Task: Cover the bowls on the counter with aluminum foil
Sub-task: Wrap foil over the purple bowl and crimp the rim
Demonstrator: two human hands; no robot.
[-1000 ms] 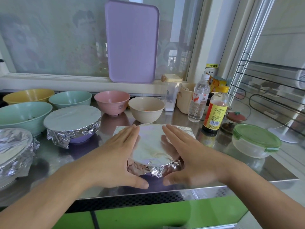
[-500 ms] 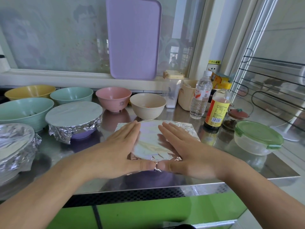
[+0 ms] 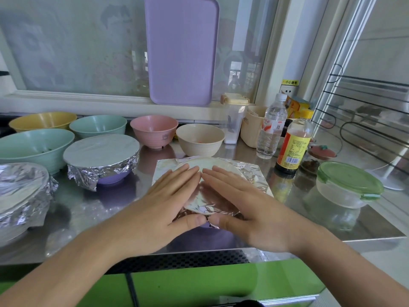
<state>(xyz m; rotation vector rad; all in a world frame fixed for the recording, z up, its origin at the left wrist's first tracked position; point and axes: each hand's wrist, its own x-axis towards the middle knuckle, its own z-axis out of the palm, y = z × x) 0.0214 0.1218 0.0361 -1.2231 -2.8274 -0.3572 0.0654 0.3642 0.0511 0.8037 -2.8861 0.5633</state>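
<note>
A sheet of aluminum foil lies over a bowl at the counter's front centre; the bowl itself is almost wholly hidden. My left hand and my right hand lie flat on the foil with straight fingers, thumbs meeting at the crumpled near edge. The far corners of the sheet stick out flat. A purple bowl with a foil cover stands to the left. Another foil-wrapped bowl sits at the far left. Uncovered bowls stand behind: yellow, two green, pink, beige.
A water bottle and a sauce bottle stand right of the foil. A lidded green container sits further right, near a wire rack. A purple board leans on the window. The counter edge runs just under my wrists.
My thumbs, apart a second ago, have come together at the foil's near edge, and my fingertips have closed in toward each other on top. The view has shifted slightly.
</note>
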